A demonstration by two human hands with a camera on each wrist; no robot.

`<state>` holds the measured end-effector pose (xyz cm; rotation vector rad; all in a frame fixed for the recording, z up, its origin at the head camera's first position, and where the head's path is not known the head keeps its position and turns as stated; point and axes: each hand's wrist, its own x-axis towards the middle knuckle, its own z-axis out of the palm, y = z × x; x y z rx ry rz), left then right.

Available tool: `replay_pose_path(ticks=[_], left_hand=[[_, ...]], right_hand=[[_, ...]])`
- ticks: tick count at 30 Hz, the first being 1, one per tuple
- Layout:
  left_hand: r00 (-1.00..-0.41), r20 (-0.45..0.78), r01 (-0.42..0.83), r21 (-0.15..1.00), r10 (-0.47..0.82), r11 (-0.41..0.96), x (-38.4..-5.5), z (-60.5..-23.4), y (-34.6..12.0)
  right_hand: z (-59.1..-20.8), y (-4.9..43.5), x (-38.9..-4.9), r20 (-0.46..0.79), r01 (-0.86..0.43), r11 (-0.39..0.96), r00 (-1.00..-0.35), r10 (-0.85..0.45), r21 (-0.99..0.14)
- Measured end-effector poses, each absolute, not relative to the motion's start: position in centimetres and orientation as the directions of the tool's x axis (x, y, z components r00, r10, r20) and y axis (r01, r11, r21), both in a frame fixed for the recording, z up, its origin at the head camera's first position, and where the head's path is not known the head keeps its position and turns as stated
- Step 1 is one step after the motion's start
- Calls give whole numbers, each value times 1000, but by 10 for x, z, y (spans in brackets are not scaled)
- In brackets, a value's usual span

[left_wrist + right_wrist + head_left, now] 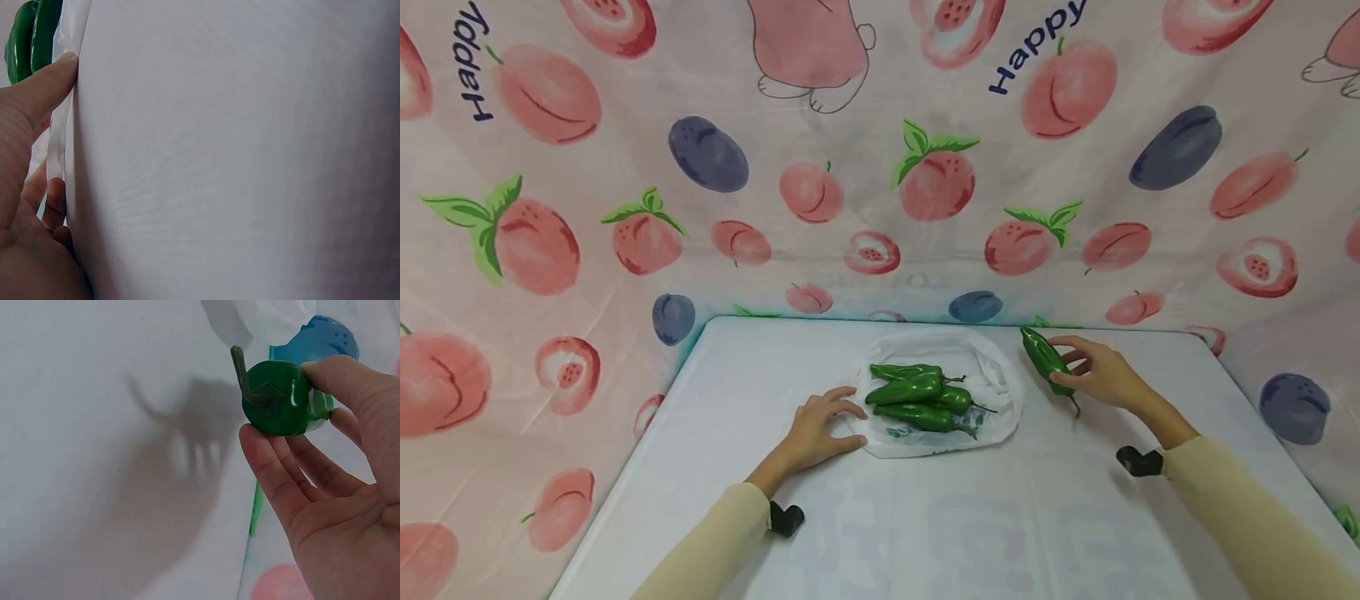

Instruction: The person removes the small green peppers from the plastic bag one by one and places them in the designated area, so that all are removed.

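Pinched between the thumb and fingers of my right hand is a long, glossy green pepper, held raised at the right of the white plastic bag. In the right wrist view the pepper shows its stem end, with the thumb on one side and fingertips on the other. My left hand is at the left edge of the plastic bag, thumb and fingers spread apart. The left wrist view shows its thumb at the bag's edge. Several green peppers lie together on the bag.
A white table bears the bag. Behind and around it hangs a pink cloth printed with peaches and plums. Dark wrist devices show by both cream sleeves.
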<state>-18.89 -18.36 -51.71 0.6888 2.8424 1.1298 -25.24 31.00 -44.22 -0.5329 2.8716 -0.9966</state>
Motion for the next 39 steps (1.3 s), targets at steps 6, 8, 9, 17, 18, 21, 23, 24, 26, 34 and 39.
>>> replay_pose_path(ticks=[6,8,9,17,18,21,23,24,26,34,39], left_hand=[[-904,141,392,653,404,648,-189,-516,-183],[-903,146,395,653,404,647,-189,-516,-184],[-902,152,399,652,404,644,-189,-516,-184],[-902,148,398,649,405,649,-189,-516,-184],[-902,148,397,650,405,648,-188,-516,-184],[-902,146,397,646,405,652,-188,-515,-184],[-903,142,395,647,405,652,-188,-515,-184],[-903,142,395,647,406,652,-188,-515,-184],[-902,144,397,648,408,649,-189,-515,-184],[-900,145,400,647,411,649,-189,-516,-183],[-903,145,397,646,405,652,-189,-514,-183]], right_hand=[[-448,309,-256,39,-253,717,-953,-300,-649],[-451,310,-258,36,-243,717,-956,-291,-653],[-452,310,-259,31,-235,718,-958,-285,-656],[-462,311,-266,-58,-133,722,-971,-233,-678],[-463,312,-267,-68,-123,720,-971,-230,-683],[-466,312,-269,-96,-96,707,-969,-226,-700],[-467,311,-270,-100,-92,698,-968,-230,-711],[-468,311,-270,-103,-89,692,-968,-231,-716],[-469,311,-270,-103,-86,689,-968,-230,-720],[-470,309,-271,-131,-68,715,-967,-220,-696],[-467,307,-273,-155,-60,758,-966,-209,-649]])
